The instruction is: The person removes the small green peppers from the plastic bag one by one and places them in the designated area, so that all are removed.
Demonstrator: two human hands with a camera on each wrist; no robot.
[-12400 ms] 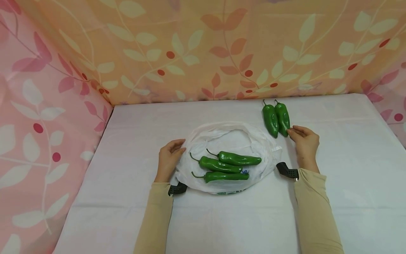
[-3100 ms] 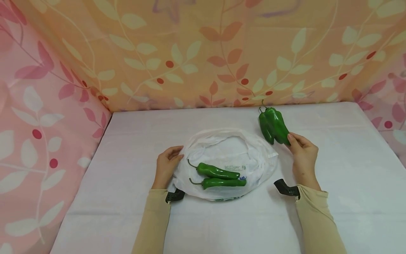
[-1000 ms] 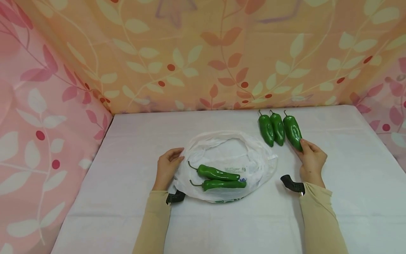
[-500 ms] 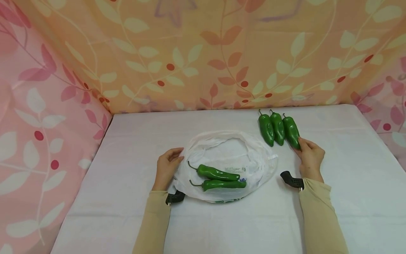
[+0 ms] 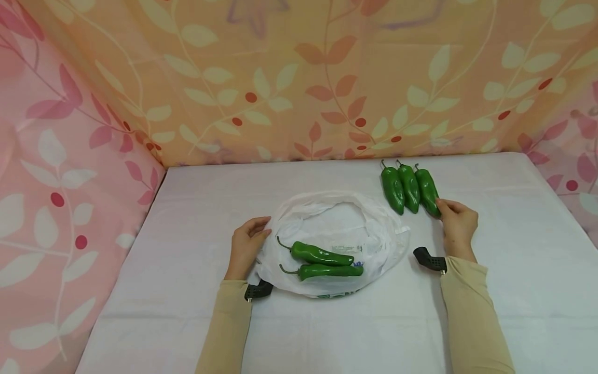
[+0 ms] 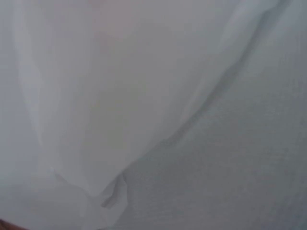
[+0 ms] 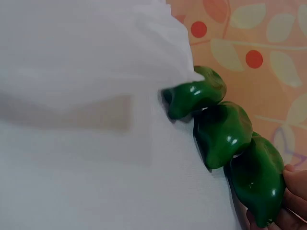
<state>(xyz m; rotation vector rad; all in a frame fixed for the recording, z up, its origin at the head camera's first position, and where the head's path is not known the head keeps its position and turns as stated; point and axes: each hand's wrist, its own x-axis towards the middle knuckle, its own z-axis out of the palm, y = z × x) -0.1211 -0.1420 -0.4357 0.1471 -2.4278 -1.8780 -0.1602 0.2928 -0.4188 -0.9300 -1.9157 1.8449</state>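
At the left, the rim of a white plastic bag (image 5: 299,204) is being pinched by the left hand (image 5: 246,245), thumb and fingers being drawn narrow on it. Just right of that grip, an upper pepper (image 5: 322,253) and a lower pepper (image 5: 329,271), both green, are being borne on the bag, long axes being laid crosswise, stems toward the left hand, which is being noted as the nearer. From the right-hand grip, both are being found leftward and nearer the person, well apart. Just left of the right-hand grip, a left pepper (image 5: 392,189) and a middle pepper (image 5: 409,188) are being supported by the table (image 5: 196,218), stems pointing away. At the right, the near tip of a third pepper (image 5: 426,190) is being held between thumb and fingers by the right hand (image 5: 459,226), its long axis being directed away from the grip and slightly leftward; full support by the table is not being shown clearly.
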